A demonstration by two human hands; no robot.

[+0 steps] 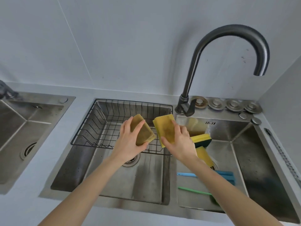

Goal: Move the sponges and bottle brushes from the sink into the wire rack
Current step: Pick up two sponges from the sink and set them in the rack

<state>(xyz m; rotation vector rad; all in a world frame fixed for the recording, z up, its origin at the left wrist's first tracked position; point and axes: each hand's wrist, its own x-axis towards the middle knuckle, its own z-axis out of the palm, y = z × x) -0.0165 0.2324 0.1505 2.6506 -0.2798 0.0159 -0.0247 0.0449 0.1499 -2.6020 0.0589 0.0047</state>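
— Sponges first: where are they in the head view?

— The left hand (130, 141) grasps a worn sponge (142, 130), the right hand (179, 142) grasps a yellow sponge (164, 129). Both hang mid-frame over the wire rack (91, 128), probably ready to drop in.

— What does the rack hold?

— Nothing that I can see. It bridges the upper half of the left basin.

— And the sink (254, 160)?

— At right of centre two more sponges (201, 139) lean by its wall; a blue brush (185, 174) and a green brush (192, 190) lie at the lower right, partly hidden by the forearm.
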